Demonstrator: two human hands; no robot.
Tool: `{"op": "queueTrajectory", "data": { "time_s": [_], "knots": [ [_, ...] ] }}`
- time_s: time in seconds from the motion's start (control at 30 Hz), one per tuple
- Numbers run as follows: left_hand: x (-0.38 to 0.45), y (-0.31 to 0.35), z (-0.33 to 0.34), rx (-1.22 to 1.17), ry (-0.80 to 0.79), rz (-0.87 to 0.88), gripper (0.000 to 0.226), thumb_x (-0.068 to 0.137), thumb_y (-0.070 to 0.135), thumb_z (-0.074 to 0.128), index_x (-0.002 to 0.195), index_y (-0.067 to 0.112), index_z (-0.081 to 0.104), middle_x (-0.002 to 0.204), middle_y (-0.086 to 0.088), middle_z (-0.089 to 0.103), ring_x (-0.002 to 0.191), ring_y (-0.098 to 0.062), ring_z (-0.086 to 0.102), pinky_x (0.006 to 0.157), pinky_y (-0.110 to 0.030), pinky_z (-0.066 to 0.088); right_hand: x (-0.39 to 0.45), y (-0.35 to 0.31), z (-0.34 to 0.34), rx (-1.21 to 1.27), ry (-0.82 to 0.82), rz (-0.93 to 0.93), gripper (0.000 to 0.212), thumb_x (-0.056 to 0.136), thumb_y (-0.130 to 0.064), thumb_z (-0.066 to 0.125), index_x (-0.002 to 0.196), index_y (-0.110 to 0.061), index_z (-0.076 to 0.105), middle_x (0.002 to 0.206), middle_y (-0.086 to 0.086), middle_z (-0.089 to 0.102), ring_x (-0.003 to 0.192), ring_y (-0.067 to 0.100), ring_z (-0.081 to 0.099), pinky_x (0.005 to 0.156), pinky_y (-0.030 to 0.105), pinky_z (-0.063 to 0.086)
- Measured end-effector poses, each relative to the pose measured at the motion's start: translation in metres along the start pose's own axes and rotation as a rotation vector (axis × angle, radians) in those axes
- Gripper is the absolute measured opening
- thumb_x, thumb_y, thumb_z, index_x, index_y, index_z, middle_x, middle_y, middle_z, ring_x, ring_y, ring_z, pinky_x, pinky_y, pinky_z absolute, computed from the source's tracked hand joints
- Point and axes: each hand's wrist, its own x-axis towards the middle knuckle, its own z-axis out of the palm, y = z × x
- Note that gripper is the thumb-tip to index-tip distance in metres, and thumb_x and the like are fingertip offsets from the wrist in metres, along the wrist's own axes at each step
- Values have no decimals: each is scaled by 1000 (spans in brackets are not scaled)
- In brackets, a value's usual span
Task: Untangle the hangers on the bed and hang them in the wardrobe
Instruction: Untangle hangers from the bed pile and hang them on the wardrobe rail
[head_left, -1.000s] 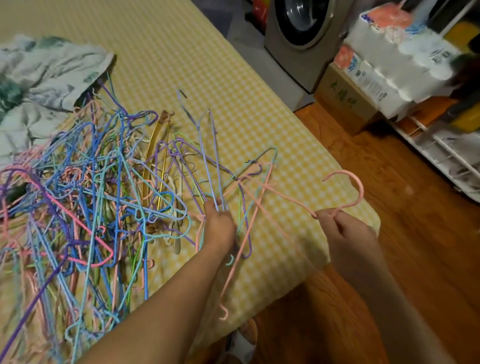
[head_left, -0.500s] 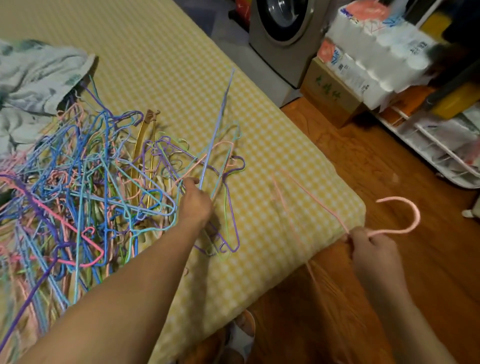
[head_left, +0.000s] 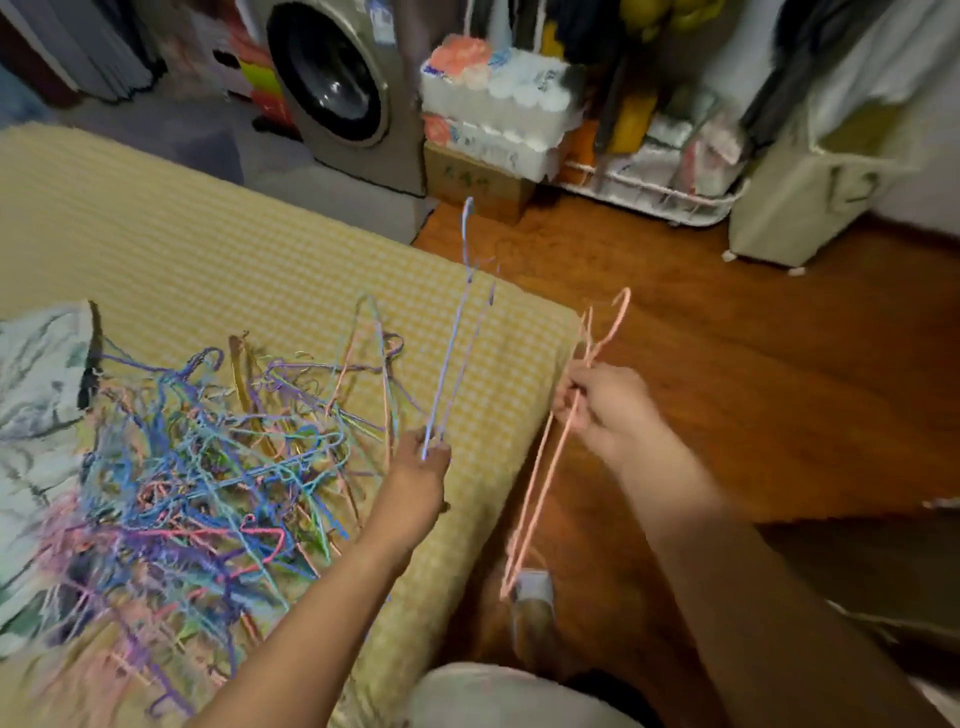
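A tangled heap of thin wire hangers (head_left: 208, 467) in blue, purple, pink and green lies on the yellow checked bed (head_left: 218, 249). My left hand (head_left: 421, 467) pinches the lower end of a light blue hanger (head_left: 457, 338), which stands upright above the bed's corner, hook at the top. Off the bed's edge, my right hand (head_left: 597, 400) grips a pink hanger (head_left: 550, 457) near its neck. Its hook points up and its body hangs down over the floor, free of the heap. No wardrobe rail shows clearly in this blurred frame.
A crumpled patterned cloth (head_left: 36, 395) lies at the bed's left. Beyond the bed stand a washing machine (head_left: 348, 88), packs of tissue rolls (head_left: 498, 104) on a cardboard box, a white wire rack (head_left: 654, 187) and a beige bin (head_left: 810, 182). Wooden floor (head_left: 779, 364) spreads to the right.
The view swung up and right. My left hand lifted the blue hanger upright out of the heap. My right hand raised the pink hanger so that it hangs vertically off the bed.
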Motion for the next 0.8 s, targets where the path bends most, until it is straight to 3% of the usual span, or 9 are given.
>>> {"op": "queueTrajectory", "data": {
  "time_s": [0.1, 0.17, 0.23, 0.33, 0.47, 0.53, 0.6, 0.7, 0.8],
  "knots": [
    [-54, -5, 6, 6, -294, 36, 28, 103, 35, 46, 130, 33, 53, 71, -6, 37, 54, -13, 37, 62, -37, 56, -43, 16, -33, 205, 165, 38, 23, 97, 12, 37, 88, -6, 48, 69, 11, 47, 53, 16, 51, 41, 27, 53],
    [-94, -9, 12, 89, -501, 31, 29, 104, 40, 42, 126, 36, 61, 71, 0, 44, 56, -11, 41, 75, -41, 56, -76, 41, -75, 379, 317, 35, 26, 98, 13, 31, 95, -8, 46, 76, 14, 48, 63, 20, 53, 45, 34, 58],
    [-129, -11, 16, 95, -664, -84, 36, 104, 43, 41, 113, 24, 71, 59, 11, 53, 53, -4, 50, 88, -51, 55, -102, 64, -112, 550, 412, 48, 30, 99, 13, 28, 104, -9, 48, 82, 15, 49, 69, 21, 54, 65, 39, 58],
    [-171, -12, 38, 187, -903, -143, 50, 94, 57, 51, 93, 14, 77, 76, -3, 59, 71, -13, 55, 79, -46, 59, -148, 86, -180, 786, 568, 12, 41, 101, 10, 24, 136, -3, 42, 101, 18, 54, 86, 24, 60, 83, 45, 50],
    [-212, -5, 82, 392, -1106, 25, 41, 91, 52, 62, 75, 17, 76, 76, -6, 50, 62, -8, 46, 64, -30, 56, -199, 84, -265, 1091, 695, -111, 36, 104, 2, 21, 133, 5, 44, 137, 17, 51, 132, 28, 50, 97, 47, 47],
    [-237, 2, 112, 414, -1165, 81, 38, 94, 39, 63, 68, 14, 71, 69, -7, 39, 56, -9, 39, 55, -26, 54, -226, 80, -301, 991, 793, -173, 38, 107, -5, 22, 134, 7, 46, 123, 19, 56, 131, 29, 50, 105, 46, 43],
    [-267, 10, 149, 454, -1190, 148, 40, 98, 31, 59, 63, 13, 63, 64, -9, 34, 52, -11, 36, 52, -26, 54, -259, 75, -329, 743, 896, -267, 28, 104, -11, 37, 109, 0, 61, 100, 19, 59, 104, 28, 62, 105, 42, 47],
    [-313, 12, 210, 506, -1180, 262, 42, 101, 25, 54, 62, 11, 53, 52, -3, 42, 43, -11, 43, 51, -25, 51, -303, 95, -349, 253, 1152, -172, 33, 88, -42, 56, 94, -14, 72, 100, 12, 69, 98, 30, 63, 95, 42, 51],
    [-362, 10, 273, 542, -1170, 375, 44, 102, 25, 54, 60, 13, 53, 40, 6, 46, 37, -9, 45, 58, -34, 50, -341, 107, -358, 324, 931, -187, 35, 84, -51, 57, 91, -19, 70, 95, 5, 72, 92, 25, 66, 84, 36, 54]
  ]
}}
